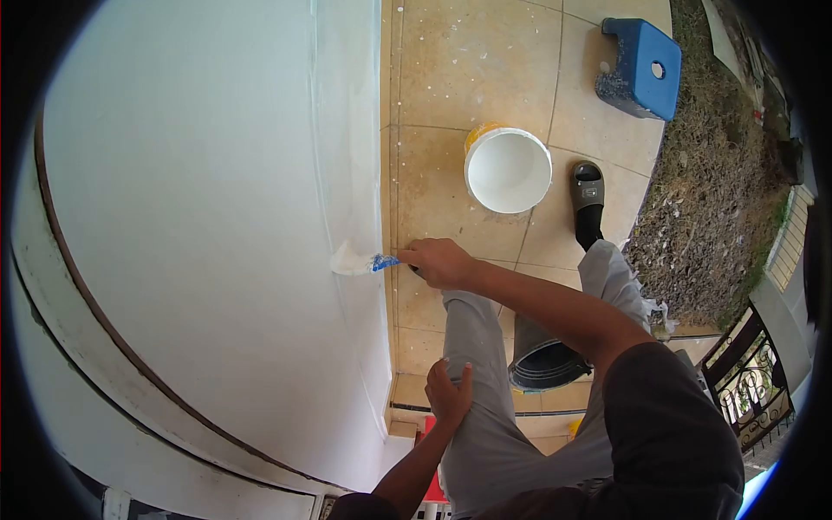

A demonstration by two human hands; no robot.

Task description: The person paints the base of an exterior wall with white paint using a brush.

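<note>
My right hand (pixel 438 263) is closed round the handle of a paint brush (pixel 384 262) with blue on it. White-coated bristles touch the lower part of the white wall (pixel 199 217), where a patch of wet-looking paint shows. My left hand (pixel 448 396) lies on the grey trousers (pixel 475 347) over my left leg, thumb and fingers apart, holding nothing. A round bucket (pixel 509 171), white inside with some yellow outside, stands on the tiles beyond my right hand.
A blue stool (pixel 648 69) stands at the upper right beside a strip of dry soil (pixel 711 191). My foot in a dark slipper (pixel 588 182) is right of the bucket. A black bucket (pixel 548 364) sits between my legs. Paint specks dot the tiled floor (pixel 468 52).
</note>
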